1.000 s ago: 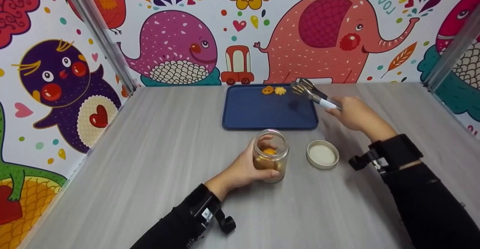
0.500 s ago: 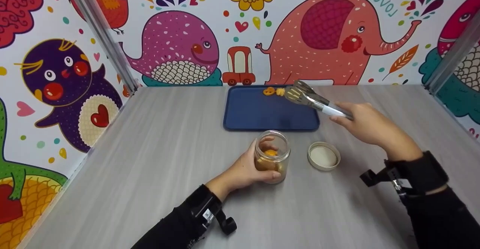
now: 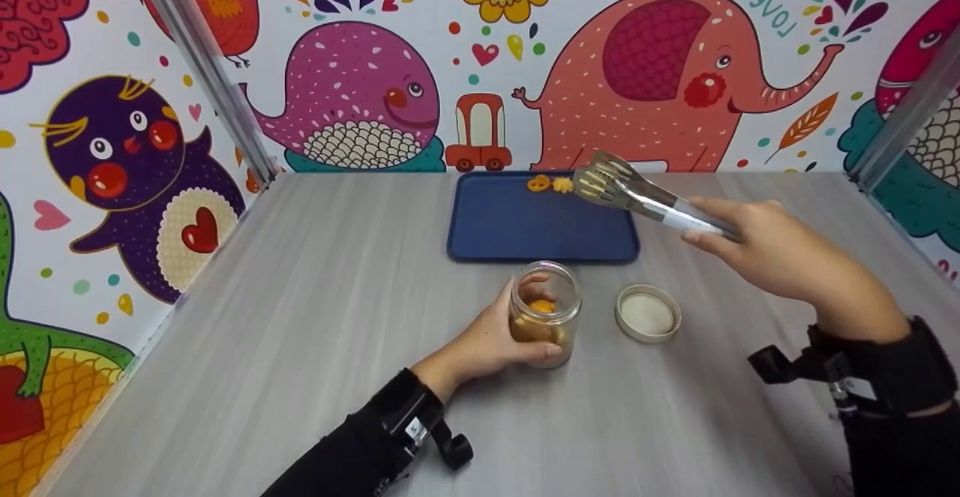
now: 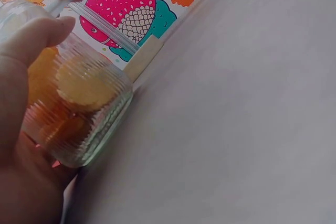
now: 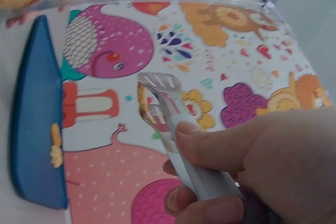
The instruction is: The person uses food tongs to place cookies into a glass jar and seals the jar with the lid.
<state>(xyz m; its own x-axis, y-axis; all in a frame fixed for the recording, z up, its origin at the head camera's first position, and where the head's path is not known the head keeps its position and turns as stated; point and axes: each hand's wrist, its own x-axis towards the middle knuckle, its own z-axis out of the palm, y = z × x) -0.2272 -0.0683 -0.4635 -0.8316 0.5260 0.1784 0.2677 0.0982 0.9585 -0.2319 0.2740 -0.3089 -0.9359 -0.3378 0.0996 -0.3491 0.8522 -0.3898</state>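
Two grips: glass jar (image 3: 564,324) in left hand (image 3: 487,336), slotted tongs (image 3: 652,202) in right hand (image 3: 776,249), newly drawn bodyward; pretzel (image 3: 538,188) and flower-shaped biscuit (image 3: 562,184) on tray (image 3: 517,227), transfer apparently partway.

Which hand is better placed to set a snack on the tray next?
Probably the right hand: it holds the tongs, whose tips appear close to the tray in the head view. The left hand is busy gripping the open jar. Whether the tongs hold anything, I can't tell.

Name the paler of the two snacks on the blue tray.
The flower-shaped snack, right of the pretzel in the head view: pale yellow, against the pretzel's orange-brown.
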